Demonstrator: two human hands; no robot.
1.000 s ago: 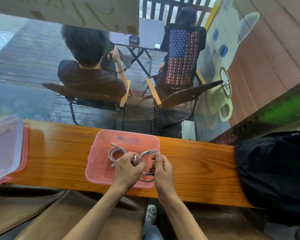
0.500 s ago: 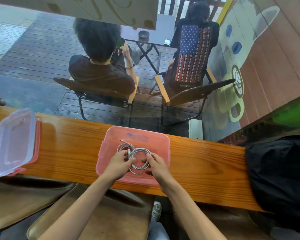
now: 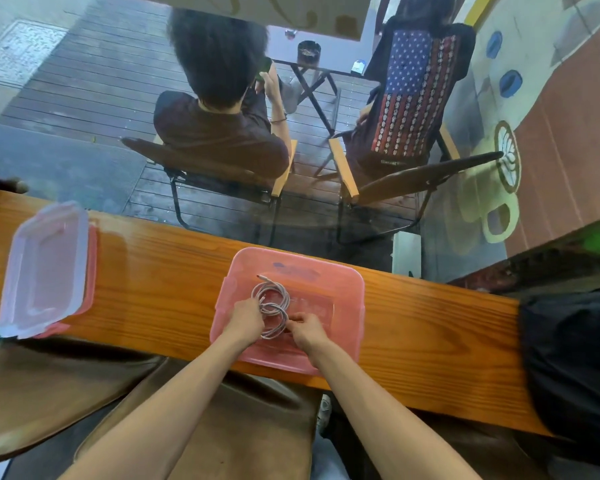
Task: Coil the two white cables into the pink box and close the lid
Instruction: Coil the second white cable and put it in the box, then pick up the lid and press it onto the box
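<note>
An open pink box (image 3: 347,289) sits on the wooden counter in front of me. Two white cables (image 3: 272,308) lie coiled in loops inside it, one plug end pointing to the box's far left. My left hand (image 3: 245,322) reaches into the box and pinches the coils on their left side. My right hand (image 3: 307,329) is in the box too, its fingertips pinching the near right edge of the coils. The clear lid (image 3: 45,268) with pink clips lies on the counter far to the left.
The narrow wooden counter (image 3: 430,334) runs left to right against a window. A black bag (image 3: 575,365) lies at its right end. Beyond the glass, two people sit on chairs with their backs to me. Brown seats lie below the counter.
The wide loops have been gathered into tighter coils and lowered onto the box floor. Both hands have sunk into the box with them. My view has shifted left.
</note>
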